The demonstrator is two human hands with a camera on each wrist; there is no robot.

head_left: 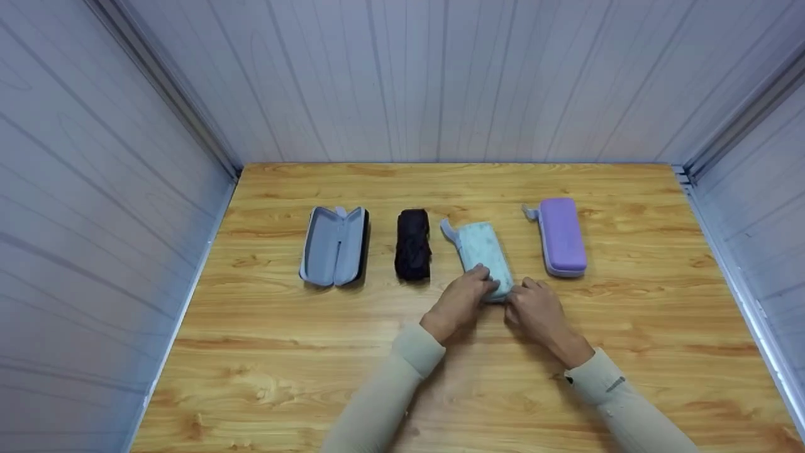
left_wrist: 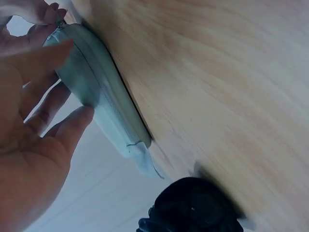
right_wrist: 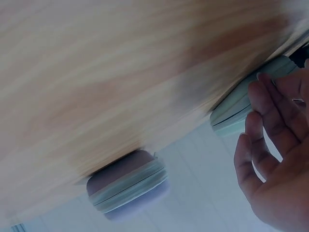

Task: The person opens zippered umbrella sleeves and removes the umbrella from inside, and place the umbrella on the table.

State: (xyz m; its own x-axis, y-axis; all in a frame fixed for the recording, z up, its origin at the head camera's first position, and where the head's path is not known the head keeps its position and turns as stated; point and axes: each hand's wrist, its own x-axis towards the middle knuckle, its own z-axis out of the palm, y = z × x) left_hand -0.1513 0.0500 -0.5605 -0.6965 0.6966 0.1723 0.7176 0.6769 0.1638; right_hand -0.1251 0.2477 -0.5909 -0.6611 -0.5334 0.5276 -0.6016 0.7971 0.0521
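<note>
A pale mint hard zip case [head_left: 483, 242] lies closed and slightly turned on the table, its loop strap [head_left: 449, 230] at the far left corner. My left hand [head_left: 462, 297] holds the near part of this case, fingers over the top and sides. At the near right corner my right hand [head_left: 538, 311] pinches the zipper pull, which the fingers mostly cover. In the left wrist view, the zipper line [left_wrist: 104, 89] runs along the side of the case, and the right hand's fingertips [left_wrist: 50, 17] meet at its end.
Left of the mint case lie a black folded bundle [head_left: 413, 245] and an open zip case [head_left: 324, 248] with grey lining and dark outside. To the right is a closed purple zip case [head_left: 563, 233] with a strap. Pale panel walls [head_left: 409, 82] enclose the wooden table [head_left: 270, 358].
</note>
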